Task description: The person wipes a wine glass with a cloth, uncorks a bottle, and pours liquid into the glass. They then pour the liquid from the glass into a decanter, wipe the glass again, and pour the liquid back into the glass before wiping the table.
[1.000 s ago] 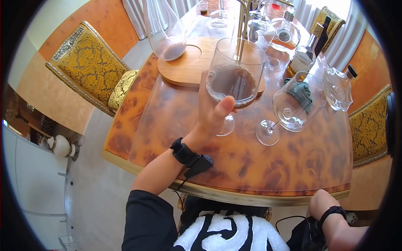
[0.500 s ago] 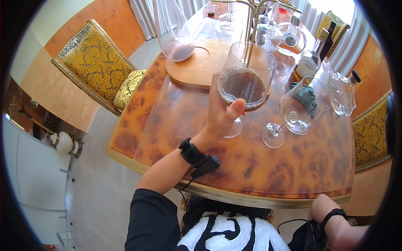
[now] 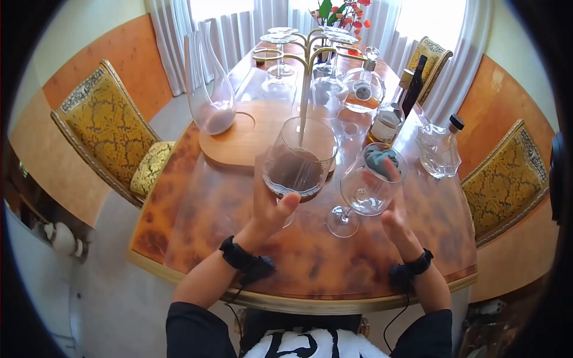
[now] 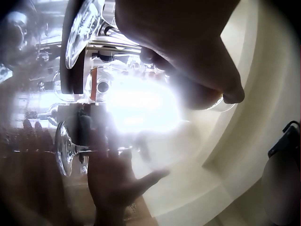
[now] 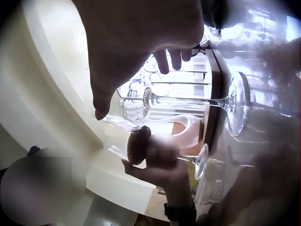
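Observation:
My left hand cradles a large stemmed wine glass by its bowl, thumb in front and the fingers mostly hidden behind. Dark brown liquid with bubbles at its edge fills the lower bowl. To the right, an empty wine glass leans on its foot over the table. My right hand is right beside that bowl, fingers extended behind it and thumb held apart. From the right wrist view, the thumb and fingers of this hand stand wide around the empty glass, whose foot shows near the table.
A wooden board carries a glass decanter and a brass rack with hanging glasses. Bottles, a clear decanter with a black stopper and a green cloth stand or lie to the right. The table's gilt edge runs nearest my body.
My right hand has risen from below the table edge to the empty glass. The left hand still holds the filled glass. The head view has tilted up, showing more of the far table.

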Available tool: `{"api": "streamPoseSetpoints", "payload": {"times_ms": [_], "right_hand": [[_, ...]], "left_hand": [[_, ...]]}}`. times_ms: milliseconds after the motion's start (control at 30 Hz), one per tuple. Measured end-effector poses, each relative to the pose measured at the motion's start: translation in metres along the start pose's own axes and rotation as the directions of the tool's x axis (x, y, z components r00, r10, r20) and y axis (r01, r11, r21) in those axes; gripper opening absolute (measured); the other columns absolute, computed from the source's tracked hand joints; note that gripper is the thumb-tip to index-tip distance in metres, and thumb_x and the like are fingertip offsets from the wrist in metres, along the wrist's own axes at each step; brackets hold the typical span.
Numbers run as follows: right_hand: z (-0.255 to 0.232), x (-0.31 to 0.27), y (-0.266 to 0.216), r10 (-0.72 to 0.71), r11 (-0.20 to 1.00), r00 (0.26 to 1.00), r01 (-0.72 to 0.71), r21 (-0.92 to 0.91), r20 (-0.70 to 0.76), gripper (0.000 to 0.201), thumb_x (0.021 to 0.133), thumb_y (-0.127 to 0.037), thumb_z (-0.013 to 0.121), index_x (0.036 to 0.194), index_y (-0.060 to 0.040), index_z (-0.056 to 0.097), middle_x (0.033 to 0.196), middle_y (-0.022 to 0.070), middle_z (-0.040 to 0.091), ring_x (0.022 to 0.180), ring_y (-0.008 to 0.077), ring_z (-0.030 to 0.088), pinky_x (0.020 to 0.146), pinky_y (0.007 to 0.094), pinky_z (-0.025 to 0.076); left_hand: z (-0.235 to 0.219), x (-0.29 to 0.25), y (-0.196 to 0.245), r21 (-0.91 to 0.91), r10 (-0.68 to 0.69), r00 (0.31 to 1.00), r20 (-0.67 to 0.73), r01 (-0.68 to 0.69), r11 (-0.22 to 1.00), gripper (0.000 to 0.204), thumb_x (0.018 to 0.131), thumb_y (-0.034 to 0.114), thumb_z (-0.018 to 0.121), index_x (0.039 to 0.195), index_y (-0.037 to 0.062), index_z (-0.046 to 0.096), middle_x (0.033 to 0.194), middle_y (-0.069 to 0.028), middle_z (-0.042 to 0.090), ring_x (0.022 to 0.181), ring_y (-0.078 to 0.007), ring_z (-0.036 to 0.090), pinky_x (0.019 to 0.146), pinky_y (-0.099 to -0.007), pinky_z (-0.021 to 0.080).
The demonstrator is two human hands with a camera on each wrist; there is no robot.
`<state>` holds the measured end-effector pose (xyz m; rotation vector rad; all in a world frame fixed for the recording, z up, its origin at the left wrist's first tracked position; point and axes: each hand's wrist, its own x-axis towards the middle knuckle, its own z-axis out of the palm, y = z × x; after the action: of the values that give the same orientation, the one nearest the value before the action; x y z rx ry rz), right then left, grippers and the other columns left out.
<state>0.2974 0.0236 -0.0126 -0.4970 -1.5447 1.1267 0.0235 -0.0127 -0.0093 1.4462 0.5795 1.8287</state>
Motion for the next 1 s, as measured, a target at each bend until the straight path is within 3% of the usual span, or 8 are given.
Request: {"api": "streamPoseSetpoints", "payload": {"times_ms": [67, 133, 200, 233, 300, 400, 733, 1000], "right_hand": [[0.013, -0.008, 0.002, 0.231, 0.96, 0.965, -0.247, 0.135, 0.126, 0.121, 0.071, -0.062, 0.086, 0.157, -0.0092, 0.02, 0.139, 0.0196, 0.052, 0.129, 0.0269, 0.055, 0.109, 0.039, 0.043], [0.017, -0.015, 0.01, 0.243, 0.922, 0.953, -0.285, 0.261, 0.182, 0.115, 0.076, -0.05, 0.087, 0.158, -0.0089, 0.018, 0.137, 0.017, 0.055, 0.124, 0.0259, 0.06, 0.103, 0.0373, 0.048], [0.024, -0.021, -0.004, 0.337, 0.916, 0.899, -0.381, 0.123, 0.279, 0.084, 0.09, -0.035, 0.078, 0.153, -0.006, 0.032, 0.13, 0.0137, 0.061, 0.123, 0.0226, 0.059, 0.102, 0.0369, 0.048], [0.022, -0.024, 0.003, 0.325, 0.918, 0.908, -0.37, 0.142, 0.265, 0.084, 0.09, -0.035, 0.078, 0.153, -0.006, 0.032, 0.13, 0.0137, 0.061, 0.123, 0.0226, 0.059, 0.102, 0.0369, 0.048], [0.016, -0.027, 0.025, 0.31, 0.949, 0.898, -0.309, -0.054, 0.314, 0.044, 0.102, -0.017, 0.061, 0.142, -0.0019, 0.05, 0.125, 0.0092, 0.066, 0.119, 0.0172, 0.06, 0.101, 0.0341, 0.047], [0.014, -0.027, 0.035, 0.267, 0.964, 0.924, -0.253, -0.086, 0.274, 0.029, 0.106, -0.011, 0.05, 0.131, -0.0002, 0.06, 0.119, 0.0071, 0.069, 0.114, 0.0134, 0.061, 0.1, 0.0318, 0.047], [0.014, -0.027, 0.036, 0.224, 0.973, 0.938, -0.202, -0.108, 0.265, 0.026, 0.105, -0.013, 0.051, 0.127, -0.0035, 0.061, 0.114, 0.0082, 0.073, 0.107, 0.0171, 0.066, 0.096, 0.0337, 0.049], [0.015, -0.027, 0.042, 0.161, 0.982, 0.952, -0.128, -0.138, 0.259, 0.026, 0.106, -0.016, 0.048, 0.126, -0.0036, 0.059, 0.11, 0.0127, 0.073, 0.106, 0.0218, 0.067, 0.094, 0.0365, 0.05]], "left_hand": [[-0.003, 0.001, 0.003, 0.073, -0.004, 1.0, 0.016, 0.003, 0.997, 0.098, 0.082, 0.057, 0.078, 0.144, -0.0037, 0.032, 0.133, -0.0161, 0.053, 0.121, -0.0224, 0.055, 0.102, -0.037, 0.047], [-0.002, 0.005, 0.005, 0.146, 0.045, 0.999, 0.011, -0.047, 0.988, 0.098, 0.083, 0.059, 0.077, 0.143, -0.0042, 0.033, 0.132, -0.0161, 0.054, 0.12, -0.0222, 0.055, 0.101, -0.0367, 0.046], [-0.003, 0.008, 0.008, 0.202, 0.043, 0.999, 0.02, -0.046, 0.978, 0.099, 0.082, 0.061, 0.076, 0.143, -0.0048, 0.034, 0.131, -0.0163, 0.054, 0.12, -0.0225, 0.055, 0.101, -0.0363, 0.046], [-0.004, 0.009, 0.007, 0.23, 0.06, 0.998, 0.003, -0.059, 0.971, 0.101, 0.082, 0.062, 0.077, 0.143, -0.005, 0.033, 0.131, -0.0162, 0.054, 0.12, -0.0227, 0.055, 0.101, -0.0363, 0.046], [-0.002, 0.012, 0.013, 0.261, 0.075, 0.997, 0.012, -0.075, 0.962, 0.102, 0.081, 0.062, 0.077, 0.144, -0.0051, 0.033, 0.131, -0.0161, 0.054, 0.121, -0.0229, 0.055, 0.101, -0.0363, 0.046], [0.004, 0.021, 0.026, 0.293, 0.084, 0.995, 0.06, -0.098, 0.951, 0.106, 0.078, 0.065, 0.078, 0.144, -0.005, 0.034, 0.132, -0.0159, 0.053, 0.122, -0.0229, 0.054, 0.101, -0.0363, 0.045], [0.02, 0.06, 0.077, 0.567, 0.109, 0.977, 0.184, -0.196, 0.8, 0.111, 0.076, 0.069, 0.077, 0.146, -0.0039, 0.032, 0.119, -0.0131, 0.057, 0.112, -0.0218, 0.058, 0.095, -0.0342, 0.047], [0.018, 0.089, 0.092, 0.702, 0.065, 0.911, 0.408, -0.358, 0.615, 0.106, 0.074, 0.061, 0.082, 0.146, -0.0005, 0.034, 0.098, -0.0109, 0.063, 0.089, -0.0185, 0.065, 0.075, -0.0299, 0.052]]}}
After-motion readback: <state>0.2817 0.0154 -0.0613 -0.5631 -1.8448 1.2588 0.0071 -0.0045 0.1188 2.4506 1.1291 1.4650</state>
